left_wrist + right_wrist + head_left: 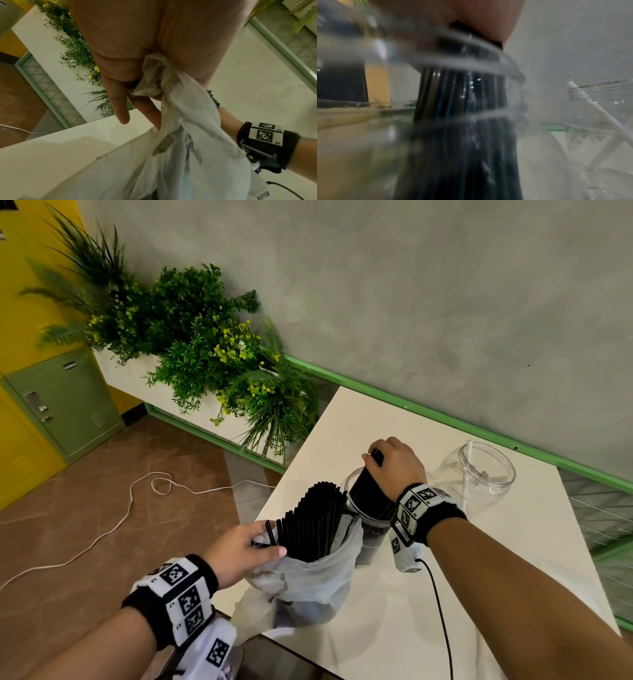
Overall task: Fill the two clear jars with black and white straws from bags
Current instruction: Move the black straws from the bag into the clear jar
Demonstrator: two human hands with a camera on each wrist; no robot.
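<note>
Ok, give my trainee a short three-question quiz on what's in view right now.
1. True or false: the right hand holds black straws in the near jar.
2. What does the left hand grip? A) plastic bag B) far jar C) cable
3. Fill in: the far jar holds one ____ straw.

Key: 1 true; 2 A; 3 white.

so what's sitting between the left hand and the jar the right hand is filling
In the head view, the fan of black straws standing in the plastic bag.
</note>
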